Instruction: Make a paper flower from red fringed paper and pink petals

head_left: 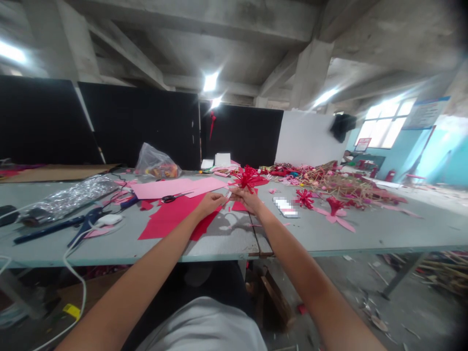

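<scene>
My right hand [247, 197] is closed around the base of a red paper flower [248, 176], whose petals spread out above my fingers. Close beside it, my left hand [214, 201] has its fingers pinched together near the flower's base, at a small pale piece too small to name. Beneath my hands lie red sheets [168, 222] and, further back, pink sheets [164, 189]. Scissors [177, 196] rest on the sheets to the left of my left hand.
On the left are a clear plastic roll [73, 197], a blue glue gun [87, 225] with a white cable, and a plastic bag [155, 163]. To the right lie a phone-like blurred object [286, 207], finished-looking flowers [334, 207] and a heap of stems [329, 178].
</scene>
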`<state>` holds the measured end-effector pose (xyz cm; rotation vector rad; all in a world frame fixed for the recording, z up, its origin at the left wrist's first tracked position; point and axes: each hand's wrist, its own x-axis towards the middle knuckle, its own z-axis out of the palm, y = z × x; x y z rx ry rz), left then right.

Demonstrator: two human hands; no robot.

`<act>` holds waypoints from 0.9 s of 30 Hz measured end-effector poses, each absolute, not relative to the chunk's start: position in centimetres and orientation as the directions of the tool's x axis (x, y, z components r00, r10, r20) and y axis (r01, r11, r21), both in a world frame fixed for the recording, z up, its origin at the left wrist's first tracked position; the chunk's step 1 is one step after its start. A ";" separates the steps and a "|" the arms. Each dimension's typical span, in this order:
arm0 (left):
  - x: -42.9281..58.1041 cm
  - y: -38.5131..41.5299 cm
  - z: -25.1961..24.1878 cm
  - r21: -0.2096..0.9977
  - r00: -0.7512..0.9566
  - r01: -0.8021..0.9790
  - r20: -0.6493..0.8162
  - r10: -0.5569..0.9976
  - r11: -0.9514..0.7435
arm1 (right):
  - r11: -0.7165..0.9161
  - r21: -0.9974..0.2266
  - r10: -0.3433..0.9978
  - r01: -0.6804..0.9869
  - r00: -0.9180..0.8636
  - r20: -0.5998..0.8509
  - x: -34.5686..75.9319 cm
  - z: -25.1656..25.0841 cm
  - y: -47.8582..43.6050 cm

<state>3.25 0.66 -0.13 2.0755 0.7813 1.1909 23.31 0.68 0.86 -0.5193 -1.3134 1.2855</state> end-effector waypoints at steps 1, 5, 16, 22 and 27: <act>3.3 0.6 -0.1 0.744 0.400 0.198 0.533 0.746 -0.638 | 0.295 -0.873 0.883 -0.388 -0.237 0.404 23.3 0.9 0.6; 3.4 0.6 0.0 0.735 0.298 0.229 0.572 0.765 -0.638 | 0.287 -0.878 0.882 -0.384 -0.251 0.398 23.2 1.2 0.2; 3.6 -0.4 1.0 0.698 0.285 0.187 0.635 0.718 -0.691 | 0.276 -0.862 0.891 -0.425 -0.224 0.395 22.9 1.0 0.5; 3.5 -0.5 1.0 0.702 0.318 0.166 0.627 0.712 -0.692 | 0.237 -0.850 0.917 -0.471 -0.181 0.356 22.7 1.5 0.2; 3.3 -0.5 0.8 0.716 0.350 0.147 0.608 0.713 -0.683 | 0.228 -0.845 0.915 -0.484 -0.189 0.355 22.7 1.7 -0.2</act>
